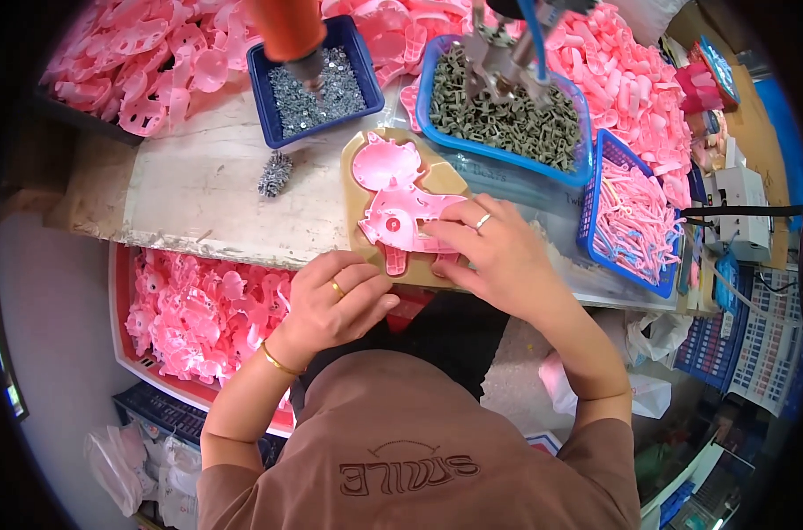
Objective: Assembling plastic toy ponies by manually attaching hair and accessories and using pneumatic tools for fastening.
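Worktop [203,199]: pink shell [406,204] against right grip [505,252]

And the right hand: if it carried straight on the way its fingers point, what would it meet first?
The pink plastic shell in the tan holder: the right hand's fingertips are at its right side, seemingly touching, though depth makes actual contact hard to confirm.

Touches a pink, animal-shaped plastic shell [385,212] at upper centre with the ringed right hand [505,254]; curls the ringed left hand [332,300] left of centre.
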Available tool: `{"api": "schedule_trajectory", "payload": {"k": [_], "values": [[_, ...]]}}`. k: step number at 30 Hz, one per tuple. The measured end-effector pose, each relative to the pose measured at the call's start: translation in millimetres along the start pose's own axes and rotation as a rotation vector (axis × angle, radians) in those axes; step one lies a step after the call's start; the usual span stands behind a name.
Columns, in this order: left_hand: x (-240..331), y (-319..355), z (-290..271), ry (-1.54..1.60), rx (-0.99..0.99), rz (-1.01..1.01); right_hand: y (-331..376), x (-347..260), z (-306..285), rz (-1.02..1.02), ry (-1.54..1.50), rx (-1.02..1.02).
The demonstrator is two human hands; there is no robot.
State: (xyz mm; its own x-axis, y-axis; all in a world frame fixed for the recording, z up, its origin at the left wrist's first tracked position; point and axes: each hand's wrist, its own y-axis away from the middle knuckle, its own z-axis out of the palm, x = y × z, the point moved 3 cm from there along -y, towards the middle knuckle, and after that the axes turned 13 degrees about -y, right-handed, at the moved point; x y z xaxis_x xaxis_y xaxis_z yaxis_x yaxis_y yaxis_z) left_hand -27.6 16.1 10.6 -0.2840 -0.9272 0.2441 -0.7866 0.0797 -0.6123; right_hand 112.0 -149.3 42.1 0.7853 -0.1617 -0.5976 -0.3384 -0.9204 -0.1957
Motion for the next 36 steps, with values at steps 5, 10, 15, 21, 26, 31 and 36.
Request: {"api": "schedule_trajectory", "payload": {"k": [5, 10, 15, 21, 26, 31, 36], "values": [[2, -12, 10, -0.087, 0.003, -0.091, 6, 6, 9, -0.06, 0.113, -0.002], [-4, -28, 21, -0.075, -0.194, -0.2, 14, 9, -3, 0.058, -0.074, 0.145], [-2, -33, 32, -0.092, -0.249, -0.166, 25, 21, -7, 0.182, -0.138, 0.234], [-4, -38, 39, -0.107, -0.262, -0.159, 21, 12, -8, 0.145, 0.095, 0.203], [-1, -41, 37, -0.121, -0.261, -0.149, 23, 10, 0, 0.099, 0.037, 0.307], [-1, -42, 37, -0.12, -0.25, -0.145, 26, 11, 6, 0.092, 0.042, 0.329], [1, -48, 34, -0.163, -0.251, -0.135, 27, 30, 1, 0.113, -0.263, 0.329]]}}
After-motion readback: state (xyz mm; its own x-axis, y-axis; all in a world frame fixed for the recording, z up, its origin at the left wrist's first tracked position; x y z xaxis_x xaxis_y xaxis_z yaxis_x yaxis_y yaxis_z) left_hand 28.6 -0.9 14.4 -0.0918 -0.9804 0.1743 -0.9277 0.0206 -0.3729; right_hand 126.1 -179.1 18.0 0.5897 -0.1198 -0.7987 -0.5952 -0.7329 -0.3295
